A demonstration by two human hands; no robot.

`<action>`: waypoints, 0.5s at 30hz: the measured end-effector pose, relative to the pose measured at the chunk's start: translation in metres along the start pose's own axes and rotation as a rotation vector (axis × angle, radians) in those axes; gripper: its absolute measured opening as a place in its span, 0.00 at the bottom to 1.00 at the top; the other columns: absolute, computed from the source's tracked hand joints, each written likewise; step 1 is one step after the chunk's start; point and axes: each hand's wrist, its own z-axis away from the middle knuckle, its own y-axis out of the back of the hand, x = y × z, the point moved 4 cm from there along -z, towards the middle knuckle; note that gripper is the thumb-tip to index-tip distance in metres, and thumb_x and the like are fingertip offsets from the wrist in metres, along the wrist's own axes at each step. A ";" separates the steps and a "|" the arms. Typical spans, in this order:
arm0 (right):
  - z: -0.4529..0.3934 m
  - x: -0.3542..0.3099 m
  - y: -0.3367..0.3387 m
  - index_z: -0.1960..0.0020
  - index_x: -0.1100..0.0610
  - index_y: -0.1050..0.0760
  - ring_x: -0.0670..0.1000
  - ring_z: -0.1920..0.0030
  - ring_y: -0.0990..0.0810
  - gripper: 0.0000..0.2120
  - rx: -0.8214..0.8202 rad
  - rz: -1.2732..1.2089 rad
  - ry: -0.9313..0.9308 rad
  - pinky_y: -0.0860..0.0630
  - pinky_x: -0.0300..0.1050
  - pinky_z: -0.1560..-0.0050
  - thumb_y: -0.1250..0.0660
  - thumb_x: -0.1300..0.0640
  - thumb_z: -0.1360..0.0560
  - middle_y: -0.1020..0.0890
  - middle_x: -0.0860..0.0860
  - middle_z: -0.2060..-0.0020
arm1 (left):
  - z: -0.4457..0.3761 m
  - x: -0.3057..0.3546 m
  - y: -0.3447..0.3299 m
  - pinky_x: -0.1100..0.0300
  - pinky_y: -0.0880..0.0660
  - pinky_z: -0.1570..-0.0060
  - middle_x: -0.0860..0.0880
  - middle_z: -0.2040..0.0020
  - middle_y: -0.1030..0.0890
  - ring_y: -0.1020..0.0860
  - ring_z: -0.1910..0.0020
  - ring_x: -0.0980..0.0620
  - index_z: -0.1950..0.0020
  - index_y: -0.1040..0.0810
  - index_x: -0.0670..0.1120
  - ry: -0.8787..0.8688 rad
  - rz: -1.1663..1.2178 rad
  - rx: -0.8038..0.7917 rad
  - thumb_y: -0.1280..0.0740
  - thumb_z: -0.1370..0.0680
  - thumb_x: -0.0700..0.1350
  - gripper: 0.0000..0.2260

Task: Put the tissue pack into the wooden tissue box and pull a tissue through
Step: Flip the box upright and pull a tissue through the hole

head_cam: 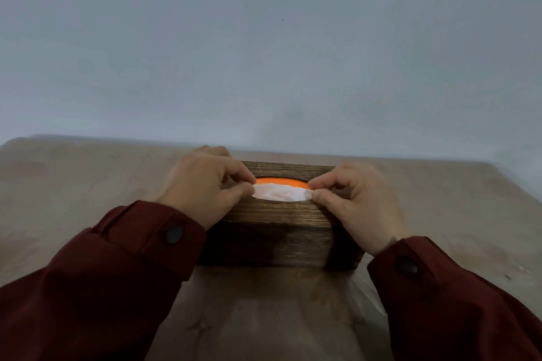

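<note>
Tissue: white, showing in the oval slot on top of the wooden box, bunched across the front half of the opening and barely above the rim. Tissue pack: inside the box, only an orange strip of it visible along the far edge of the slot, behind the tissue. Box: dark stained wood with horizontal grain, sits flat on the table, long side toward the camera, slot facing up. Left hand: resting on the left end of the box top, thumb and forefinger pinched tight on the left end of the tissue at the slot edge, other fingers curled over the box's far left corner. Right hand: mirrored on the right end, thumb and forefinger pinched narrow on the right end of the tissue, remaining fingers curled down over the right side of the box. Both forearms in dark red sleeves, cuffs buttoned with dark buttons. Table: light tan surface, a thin clear plastic sheet lies on it just in front of the box's right corner. Plain grey wall behind the table.
</note>
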 end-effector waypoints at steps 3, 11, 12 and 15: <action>-0.008 -0.007 -0.007 0.63 0.45 0.19 0.46 0.54 0.26 0.03 -0.098 0.026 0.035 0.35 0.35 0.58 0.29 0.54 0.33 0.22 0.41 0.65 | -0.008 0.009 -0.010 0.60 0.35 0.54 0.54 0.64 0.24 0.29 0.55 0.53 0.59 0.16 0.52 -0.062 0.007 -0.101 0.29 0.32 0.46 0.04; -0.017 -0.019 -0.012 0.62 0.48 0.16 0.41 0.63 0.30 0.02 -0.178 0.105 0.101 0.38 0.27 0.62 0.28 0.53 0.33 0.27 0.41 0.70 | -0.016 0.009 -0.021 0.62 0.38 0.57 0.59 0.64 0.27 0.32 0.57 0.56 0.58 0.16 0.53 -0.072 -0.033 -0.215 0.29 0.32 0.48 0.05; -0.018 -0.020 -0.012 0.63 0.49 0.16 0.39 0.65 0.30 0.02 -0.183 0.100 0.096 0.37 0.25 0.62 0.28 0.53 0.33 0.27 0.41 0.72 | -0.017 0.009 -0.022 0.61 0.38 0.57 0.59 0.64 0.26 0.32 0.57 0.56 0.58 0.16 0.54 -0.067 -0.029 -0.226 0.29 0.32 0.49 0.04; -0.021 -0.022 -0.014 0.65 0.50 0.17 0.34 0.67 0.27 0.02 -0.192 0.072 0.083 0.36 0.23 0.63 0.27 0.53 0.34 0.28 0.41 0.76 | -0.019 0.010 -0.022 0.61 0.37 0.57 0.56 0.62 0.23 0.30 0.57 0.55 0.60 0.16 0.54 -0.067 -0.025 -0.244 0.29 0.32 0.49 0.04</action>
